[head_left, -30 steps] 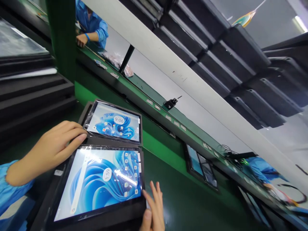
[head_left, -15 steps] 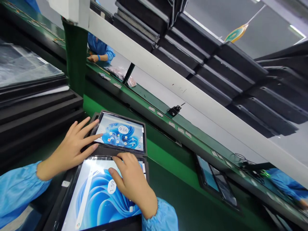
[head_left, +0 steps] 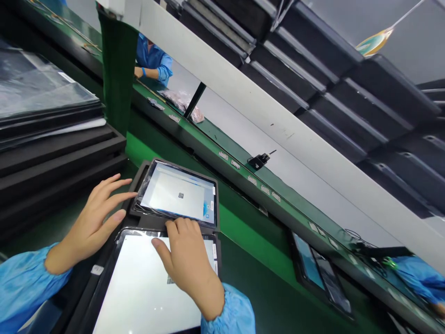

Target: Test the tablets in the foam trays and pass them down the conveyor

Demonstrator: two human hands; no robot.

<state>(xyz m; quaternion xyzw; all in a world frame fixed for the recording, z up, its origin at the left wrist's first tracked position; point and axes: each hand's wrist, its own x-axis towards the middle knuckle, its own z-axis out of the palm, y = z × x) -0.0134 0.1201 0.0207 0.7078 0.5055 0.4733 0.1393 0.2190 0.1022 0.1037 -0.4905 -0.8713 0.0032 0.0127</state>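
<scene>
Two tablets lie one beyond the other in black foam trays. The far tablet (head_left: 177, 185) shows a pale screen with a small dark window logo; part of a blue background shows at its right side. My left hand (head_left: 90, 218) has spread fingers, its index fingertip at that tablet's left edge. The near tablet (head_left: 139, 287) has a white screen, its logo partly covered by my right hand (head_left: 191, 260). That hand rests over the near tablet's far edge, fingers bent toward the gap between the tablets and thumb held apart. Its fingertips are partly hidden.
Black foam trays (head_left: 62, 162) are stacked at the left. Beyond a green ledge with small metal plates (head_left: 252, 180) sits a black power adapter (head_left: 259, 160). More tablets (head_left: 313, 264) lie at the right. Dark trays fill the overhead shelf (head_left: 313, 79). Another person's blue sleeve (head_left: 165, 67) shows behind.
Both tablet screens went from blue home pictures with clocks to pale screens with a logo. My left hand drew back left from the far tablet's screen. The right hand stayed nearly in place.
</scene>
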